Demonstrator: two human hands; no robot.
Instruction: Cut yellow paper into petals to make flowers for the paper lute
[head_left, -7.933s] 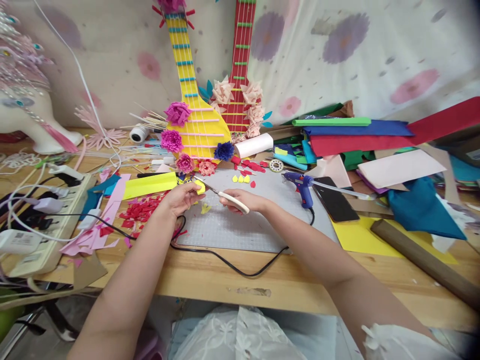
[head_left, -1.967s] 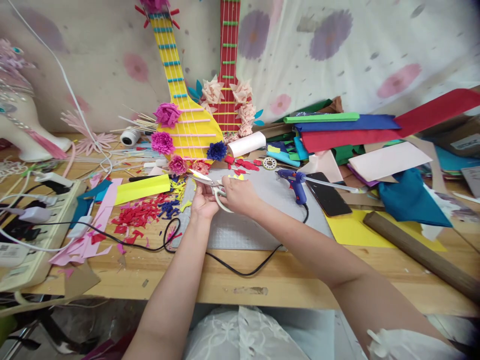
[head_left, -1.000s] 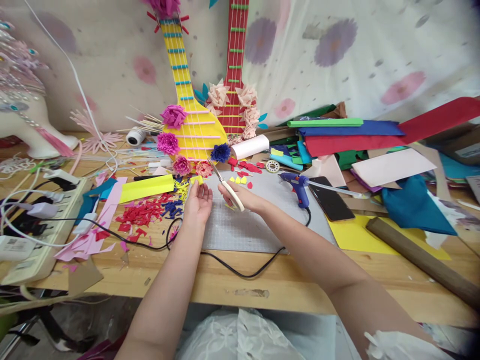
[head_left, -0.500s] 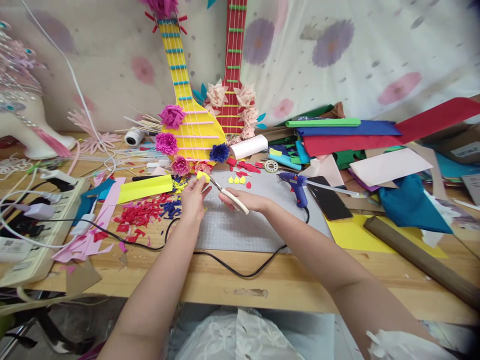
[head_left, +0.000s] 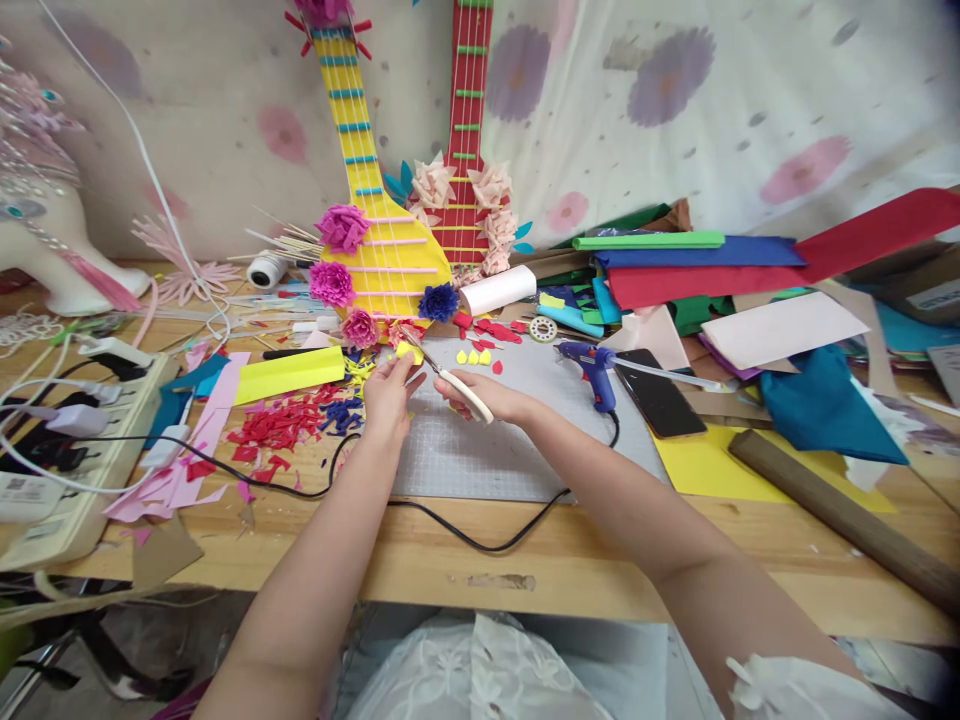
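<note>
Between the fingertips of my left hand (head_left: 388,398) is a small yellow paper piece (head_left: 409,352). My right hand (head_left: 487,393) grips a pair of scissors with white handles (head_left: 466,396); the blades reach up and left against the yellow piece. Under both hands lies a grey cutting mat (head_left: 480,460). Several small cut yellow petals (head_left: 473,357) sit in a row on the mat, with a red petal (head_left: 497,368) just below them. Behind my hands leans a yellow paper guitar (head_left: 397,260) with paper flowers on it.
A blue glue gun (head_left: 596,373) and a phone (head_left: 660,392) lie to the right, the gun's black cord (head_left: 495,548) looping across the table front. Red paper scraps (head_left: 281,425) and a power strip (head_left: 124,470) are on the left. Paper rolls (head_left: 690,258) are piled at back right.
The scissor blades have swung slightly up and left across the yellow piece, which now looks more rounded. My hands stay in nearly the same place.
</note>
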